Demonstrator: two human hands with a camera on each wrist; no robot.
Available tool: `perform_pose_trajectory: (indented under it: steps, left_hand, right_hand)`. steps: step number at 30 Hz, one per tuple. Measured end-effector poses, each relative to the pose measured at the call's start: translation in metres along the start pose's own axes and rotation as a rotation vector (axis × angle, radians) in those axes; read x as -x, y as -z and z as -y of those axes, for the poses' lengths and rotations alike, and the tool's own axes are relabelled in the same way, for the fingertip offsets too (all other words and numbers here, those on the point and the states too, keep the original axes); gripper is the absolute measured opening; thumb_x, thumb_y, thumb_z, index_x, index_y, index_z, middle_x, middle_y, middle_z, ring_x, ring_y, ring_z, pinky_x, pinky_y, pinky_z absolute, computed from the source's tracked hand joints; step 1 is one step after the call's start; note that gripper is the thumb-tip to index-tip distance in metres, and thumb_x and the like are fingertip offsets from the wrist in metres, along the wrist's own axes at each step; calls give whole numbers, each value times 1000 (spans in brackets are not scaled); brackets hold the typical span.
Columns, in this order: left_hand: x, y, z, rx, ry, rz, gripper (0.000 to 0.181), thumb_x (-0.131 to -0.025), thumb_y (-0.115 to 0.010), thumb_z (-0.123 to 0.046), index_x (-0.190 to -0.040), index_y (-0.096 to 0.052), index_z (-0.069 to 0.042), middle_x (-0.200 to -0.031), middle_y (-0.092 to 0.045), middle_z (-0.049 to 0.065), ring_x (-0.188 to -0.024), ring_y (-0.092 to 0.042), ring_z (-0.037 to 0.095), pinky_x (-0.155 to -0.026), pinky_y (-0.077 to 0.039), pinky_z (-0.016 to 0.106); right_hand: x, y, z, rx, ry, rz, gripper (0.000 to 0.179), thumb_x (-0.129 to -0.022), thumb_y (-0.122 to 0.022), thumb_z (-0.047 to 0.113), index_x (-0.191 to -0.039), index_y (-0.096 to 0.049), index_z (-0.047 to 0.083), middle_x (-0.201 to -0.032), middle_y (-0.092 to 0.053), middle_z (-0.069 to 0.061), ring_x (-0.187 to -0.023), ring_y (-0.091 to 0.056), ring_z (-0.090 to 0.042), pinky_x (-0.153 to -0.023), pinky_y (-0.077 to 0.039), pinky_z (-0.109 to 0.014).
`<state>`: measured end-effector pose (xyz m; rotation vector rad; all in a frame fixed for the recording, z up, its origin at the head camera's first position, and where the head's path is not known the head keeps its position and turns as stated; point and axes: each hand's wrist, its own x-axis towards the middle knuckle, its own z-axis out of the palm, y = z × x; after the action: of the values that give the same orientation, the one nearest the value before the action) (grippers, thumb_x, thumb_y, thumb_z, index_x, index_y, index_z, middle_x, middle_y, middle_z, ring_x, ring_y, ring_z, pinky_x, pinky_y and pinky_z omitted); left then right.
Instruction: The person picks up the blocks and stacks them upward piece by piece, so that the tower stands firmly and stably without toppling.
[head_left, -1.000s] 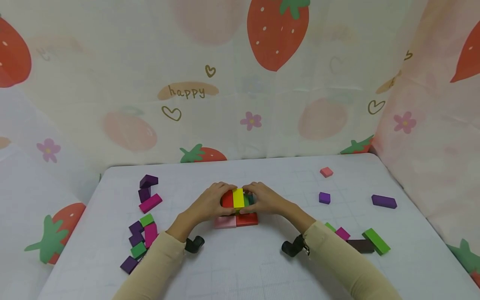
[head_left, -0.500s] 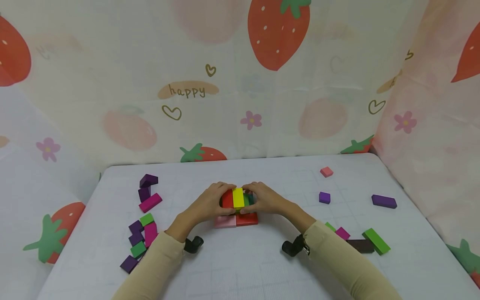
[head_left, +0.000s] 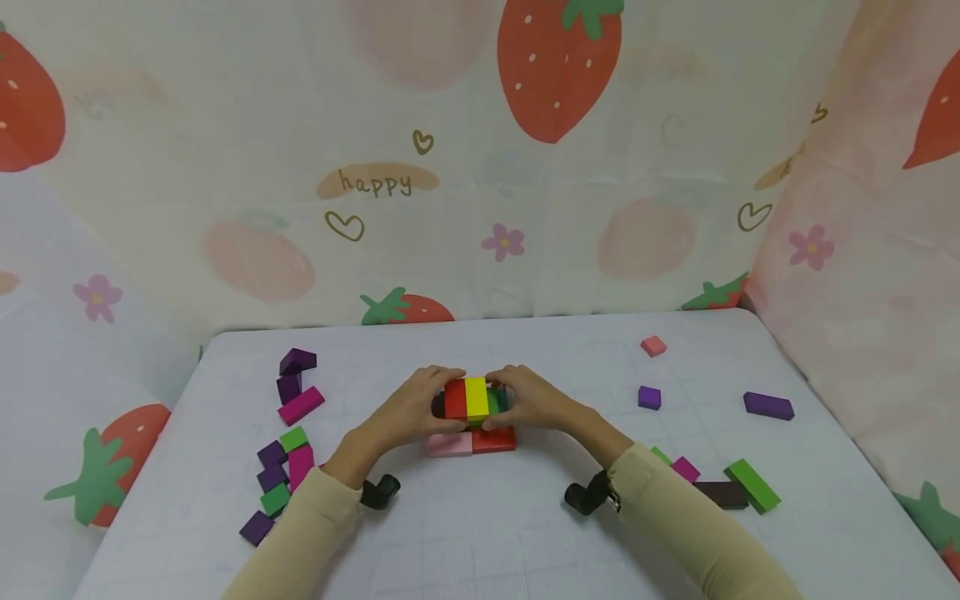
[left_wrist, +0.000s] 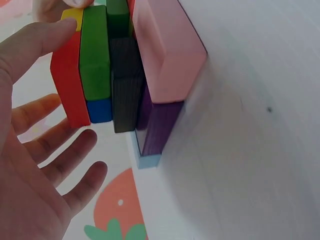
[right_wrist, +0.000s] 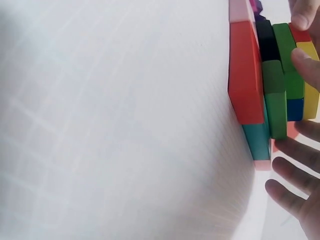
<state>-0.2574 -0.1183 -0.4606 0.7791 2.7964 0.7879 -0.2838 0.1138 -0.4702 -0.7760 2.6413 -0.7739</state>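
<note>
A layered stack of coloured building blocks stands mid-table in the head view. A red block (head_left: 455,400) and a yellow block (head_left: 476,398) lie side by side on top. Around the red block my left hand (head_left: 408,408) has its thumb in front and fingers behind, spread loosely in the left wrist view. My right hand (head_left: 537,402) pinches the yellow block, thumb at the front, forefinger at the back end. Lower down are green (left_wrist: 95,55), black (left_wrist: 125,85) and dark green (right_wrist: 275,102) blocks. A pink block (head_left: 450,445) and another red block (head_left: 495,440) form the bottom front.
Several loose purple (head_left: 297,361), magenta (head_left: 302,407) and green blocks (head_left: 294,438) lie at the left. On the right are a salmon block (head_left: 653,346), purple blocks (head_left: 768,406), a dark brown block (head_left: 722,494) and a long green block (head_left: 753,485). A patterned cloth hangs behind.
My left hand has loosened and shifted slightly left, off the top red block, which now shows more fully. The right hand stays almost still at the yellow block.
</note>
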Motion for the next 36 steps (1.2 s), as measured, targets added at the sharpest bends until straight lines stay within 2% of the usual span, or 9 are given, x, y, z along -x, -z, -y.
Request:
perform_pose_trajectory:
  steps: [6,10,14,18,22,26,28,32,36]
  left_hand:
    - [5,3,8,10,92,19,85,-77,-81,-35,-148,-39,-11,-147,-46,12,-136,-41,31,-108,-42,53]
    - [9,3,14,4,141,33,88,-77,-81,-38,-148,-38,-9,-148,-44,14,-136,-41,33,-109,-40,54]
    - [12,0,20,-8,158,52,85,-77,-81,-38,-146,-41,-6,-145,-46,16,-132,-43,33,-110,-39,52]
    - [14,-2,24,-17,163,64,81,-78,-81,-37,-143,-44,-5,-142,-47,16,-129,-44,32,-110,-40,50]
    - [13,-3,24,-18,170,65,77,-78,-81,-35,-140,-48,-4,-140,-48,16,-128,-45,31,-109,-41,50]
    - [9,-4,23,-23,183,75,74,-79,-80,-35,-139,-50,-5,-139,-48,15,-127,-46,30,-109,-42,48]
    - [9,-4,23,-27,181,76,73,-79,-80,-35,-138,-51,-4,-138,-49,16,-126,-46,30,-109,-42,48]
    - [8,-6,24,-24,188,67,72,-79,-80,-33,-137,-52,-4,-137,-49,16,-126,-46,30,-108,-43,48]
    - [10,-8,23,-26,214,67,71,-78,-81,-32,-137,-53,-3,-136,-49,16,-125,-47,30,-107,-44,49]
  right_hand:
    - [0,-2,-1,8,-27,3,75,-76,-80,42,-137,-53,8,-125,-61,-7,-116,-50,-21,-101,-48,-43]
    - [2,-3,0,26,-41,11,75,-77,-79,44,-138,-52,10,-126,-60,-6,-118,-49,-22,-104,-47,-43]
    - [10,4,-3,27,-50,12,75,-78,-79,45,-140,-51,12,-129,-59,-7,-121,-48,-23,-106,-45,-45]
    - [26,23,-13,-6,-70,-13,73,-81,-74,48,-140,-51,11,-132,-57,-10,-124,-48,-28,-105,-46,-49]
    - [54,49,-33,-38,-65,-86,63,-87,-69,45,-136,-55,7,-131,-58,-14,-121,-52,-32,-100,-48,-53]
    - [95,77,-56,-30,-69,-170,49,-90,-68,37,-127,-62,4,-124,-63,-16,-113,-58,-32,-95,-50,-52]
    - [119,88,-65,-13,-99,-194,44,-91,-67,34,-124,-64,4,-120,-65,-15,-107,-60,-29,-94,-51,-50]
    - [165,104,-80,-2,-178,-194,42,-93,-65,32,-122,-64,2,-115,-67,-15,-100,-62,-24,-87,-55,-40]
    - [207,105,-94,-4,-262,-163,42,-92,-66,30,-121,-64,-1,-114,-67,-16,-96,-61,-21,-78,-54,-27]
